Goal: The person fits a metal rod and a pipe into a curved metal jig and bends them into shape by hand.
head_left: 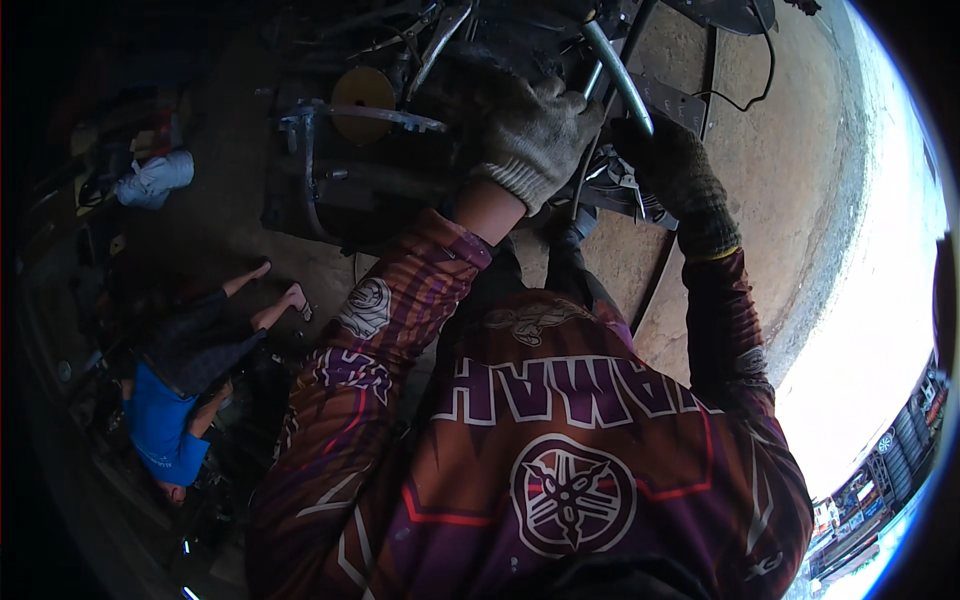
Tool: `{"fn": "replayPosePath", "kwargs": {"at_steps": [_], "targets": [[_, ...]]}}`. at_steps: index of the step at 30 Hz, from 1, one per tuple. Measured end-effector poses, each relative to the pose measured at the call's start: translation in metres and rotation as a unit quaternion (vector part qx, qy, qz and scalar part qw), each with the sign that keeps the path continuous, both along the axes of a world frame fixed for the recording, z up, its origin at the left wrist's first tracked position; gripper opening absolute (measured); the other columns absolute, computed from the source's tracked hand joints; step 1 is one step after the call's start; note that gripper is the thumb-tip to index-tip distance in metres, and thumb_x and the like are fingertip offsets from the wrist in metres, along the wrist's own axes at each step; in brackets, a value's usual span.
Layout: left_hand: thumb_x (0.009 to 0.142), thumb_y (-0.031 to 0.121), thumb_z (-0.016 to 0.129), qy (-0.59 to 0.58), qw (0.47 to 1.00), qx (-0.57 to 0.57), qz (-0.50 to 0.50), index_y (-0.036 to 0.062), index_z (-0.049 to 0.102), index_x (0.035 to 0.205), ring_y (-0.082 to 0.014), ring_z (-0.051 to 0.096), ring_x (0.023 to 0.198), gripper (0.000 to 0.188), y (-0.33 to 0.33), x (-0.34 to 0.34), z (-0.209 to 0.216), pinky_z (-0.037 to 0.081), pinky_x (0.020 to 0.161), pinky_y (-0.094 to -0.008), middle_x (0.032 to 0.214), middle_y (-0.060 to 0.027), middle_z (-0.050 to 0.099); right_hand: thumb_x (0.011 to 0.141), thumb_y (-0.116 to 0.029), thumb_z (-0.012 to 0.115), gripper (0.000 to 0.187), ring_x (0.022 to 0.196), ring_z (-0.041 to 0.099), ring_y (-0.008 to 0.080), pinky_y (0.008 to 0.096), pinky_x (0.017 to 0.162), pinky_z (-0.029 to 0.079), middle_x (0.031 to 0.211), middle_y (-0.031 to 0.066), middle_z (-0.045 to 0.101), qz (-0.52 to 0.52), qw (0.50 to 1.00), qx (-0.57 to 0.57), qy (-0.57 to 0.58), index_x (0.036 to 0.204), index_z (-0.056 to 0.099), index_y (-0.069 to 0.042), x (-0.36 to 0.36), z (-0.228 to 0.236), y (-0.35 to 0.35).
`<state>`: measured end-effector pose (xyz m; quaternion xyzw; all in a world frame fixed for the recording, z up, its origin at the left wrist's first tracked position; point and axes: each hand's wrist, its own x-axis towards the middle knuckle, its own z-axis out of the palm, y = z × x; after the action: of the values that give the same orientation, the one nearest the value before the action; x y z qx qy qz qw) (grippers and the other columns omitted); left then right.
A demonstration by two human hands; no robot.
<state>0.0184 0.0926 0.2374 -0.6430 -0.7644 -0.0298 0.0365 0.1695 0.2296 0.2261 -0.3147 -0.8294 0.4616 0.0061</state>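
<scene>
Both my hands wear grey knit work gloves. My left hand (540,135) is closed, its fingers curled at a thin bright metal rod; the fingertips are partly hidden. My right hand (675,180), in shadow, is closed at the lower end of a silvery metal tube (618,72). This tube slants upward and away between my hands. Below it, between my wrists, lie several shiny metal tools or parts (615,172) on a dark metal plate (672,100) with holes. Left of my left hand is a bent metal bar (375,114) on the dark workbench.
A round tan disc (363,105) sits behind the bar, and locking pliers (440,45) lie at the top. A black cable (765,85) loops at upper right over the concrete floor (780,170). At left, a person in a blue shirt (165,420) is near a white cloth bundle (155,180).
</scene>
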Motion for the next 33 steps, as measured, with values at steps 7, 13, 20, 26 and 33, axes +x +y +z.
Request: {"fn": "replayPosePath", "kwargs": {"at_steps": [7, 13, 20, 26, 33], "targets": [[0.088, 0.02, 0.057, 0.024, 0.999, -0.035, 0.011, 0.0222, 0.063, 0.123, -0.0196, 0.062, 0.101, 0.035, -0.002, -0.01, 0.008, 0.047, 0.084, -0.0426, 0.108, 0.0026, 0.069, 0.092, -0.038, 0.066, 0.037, 0.076, 0.07, 0.0234, 0.0381, 0.069, 0.054, 0.081, 0.0136, 0.07, -0.034, 0.997, -0.039, -0.049, 0.106, 0.071, -0.004, -0.014, 0.001, -0.003], [0.087, 0.02, 0.061, -0.002, 0.999, -0.031, 0.041, 0.0228, 0.065, 0.119, -0.0192, 0.061, 0.099, 0.033, -0.003, -0.006, 0.011, 0.048, 0.083, -0.0414, 0.102, 0.0048, 0.067, 0.094, -0.039, 0.064, 0.038, 0.069, 0.068, 0.0215, 0.037, 0.065, 0.053, 0.075, 0.0127, 0.069, -0.023, 0.998, -0.035, -0.04, 0.103, 0.071, -0.003, -0.017, 0.006, -0.004], [0.081, 0.021, 0.068, -0.027, 0.998, -0.013, 0.062, 0.0226, 0.067, 0.106, -0.0183, 0.061, 0.097, 0.025, -0.003, -0.005, 0.014, 0.049, 0.081, -0.0403, 0.096, 0.0057, 0.066, 0.095, -0.038, 0.064, 0.038, 0.059, 0.063, 0.014, 0.0325, 0.056, 0.049, 0.068, 0.0077, 0.065, -0.046, 0.996, -0.056, -0.058, 0.101, 0.07, -0.002, -0.019, 0.009, -0.009], [0.081, 0.022, 0.068, -0.06, 0.996, -0.015, 0.068, 0.0217, 0.068, 0.103, -0.0182, 0.061, 0.1, 0.022, -0.005, -0.005, 0.01, 0.051, 0.081, -0.0375, 0.098, 0.006, 0.066, 0.095, -0.029, 0.065, 0.028, 0.064, 0.058, 0.0083, 0.0268, 0.057, 0.047, 0.079, 0.0023, 0.066, -0.043, 0.993, -0.073, -0.078, 0.11, 0.069, -0.006, -0.022, 0.018, -0.009], [0.083, 0.024, 0.066, -0.074, 0.993, -0.016, 0.087, 0.0217, 0.069, 0.1, -0.0187, 0.06, 0.105, 0.018, -0.005, -0.003, 0.016, 0.051, 0.086, -0.0382, 0.104, 0.0049, 0.065, 0.096, -0.029, 0.064, 0.028, 0.057, 0.054, 0.0068, 0.0247, 0.05, 0.042, 0.077, 0.0, 0.065, -0.052, 0.994, -0.096, -0.032, 0.11, 0.069, -0.006, -0.017, 0.011, -0.009]]}}
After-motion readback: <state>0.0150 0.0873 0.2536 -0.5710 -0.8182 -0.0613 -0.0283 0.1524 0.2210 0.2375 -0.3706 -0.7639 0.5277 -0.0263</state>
